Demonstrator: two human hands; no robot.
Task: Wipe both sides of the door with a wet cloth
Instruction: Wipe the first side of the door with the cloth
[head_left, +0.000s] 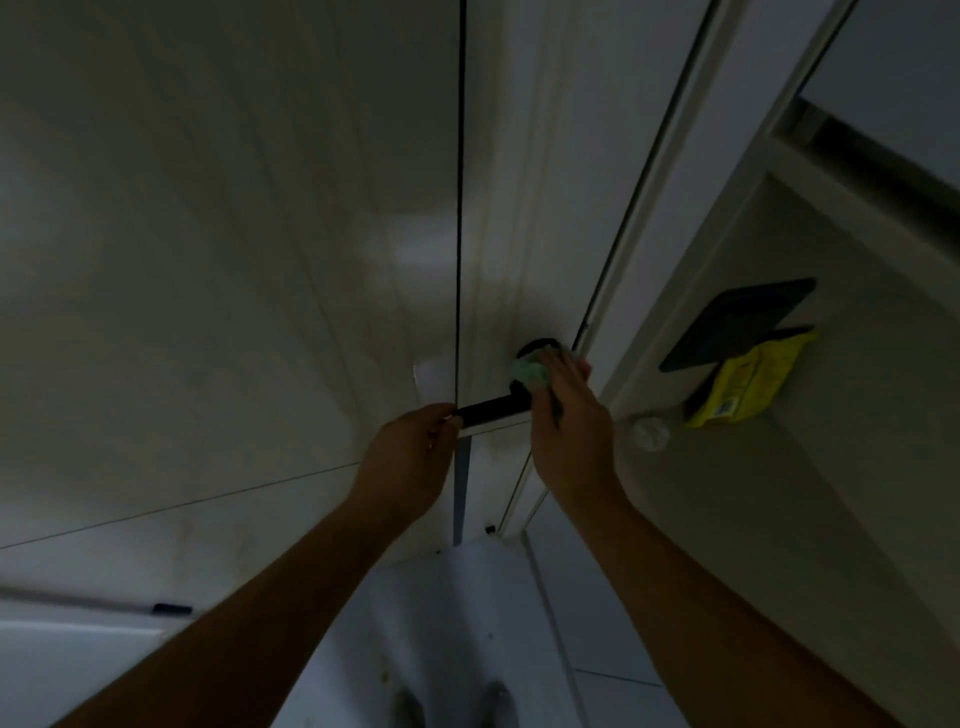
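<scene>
The white door (524, 208) stands in front of me in dim light, with a black lever handle (493, 408) at mid-height. My left hand (415, 457) grips the free end of the lever. My right hand (566, 426) presses a crumpled light green cloth (530, 371) against the round black base of the handle (540, 344). Most of the cloth is hidden under my fingers.
A white panelled wall (208, 260) fills the left. To the right of the door frame (670, 218), a wall carries a black holder (737, 325) with a yellow packet (743, 384) under it, and a small round knob (649, 434). Pale floor (467, 623) lies below.
</scene>
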